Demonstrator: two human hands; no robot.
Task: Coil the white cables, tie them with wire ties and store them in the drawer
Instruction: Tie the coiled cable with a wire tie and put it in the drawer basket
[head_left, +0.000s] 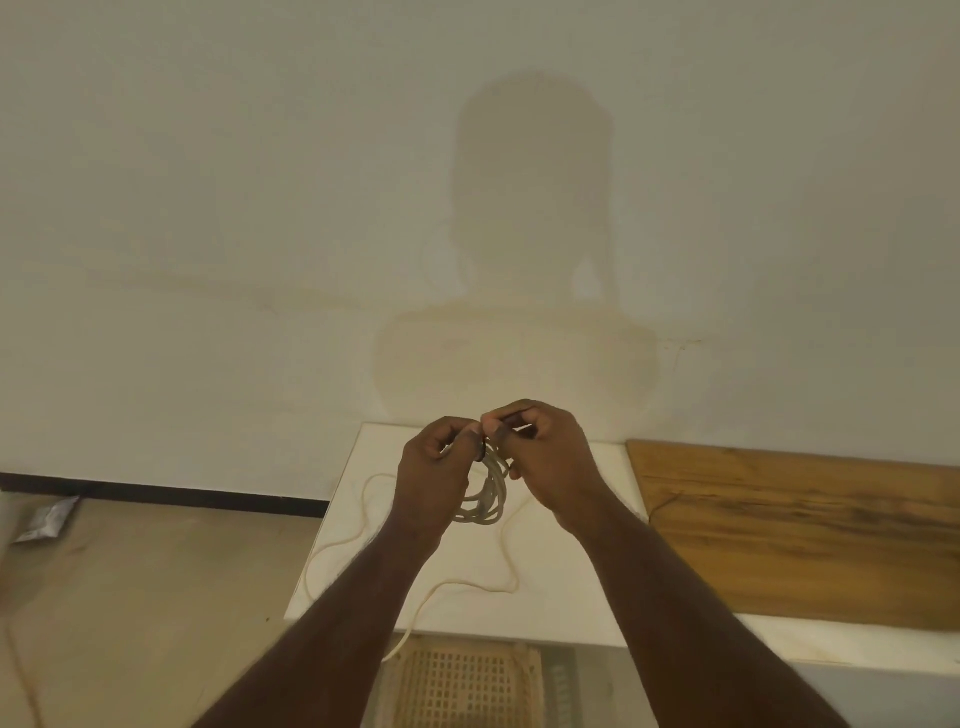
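Tying the coil above the counter (571, 587).
Cable coil (485, 499) hangs below both grips; left hand (434, 467) and right hand (545, 457) pinch its top, apparently at a dark tie (483, 451).

left hand (434, 470) and right hand (548, 457) bare, forearms sleeveless.

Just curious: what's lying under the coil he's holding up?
Below the coil is the white tabletop, with a loose cable snaking across it and off the front edge. The forearms hide part of the top.
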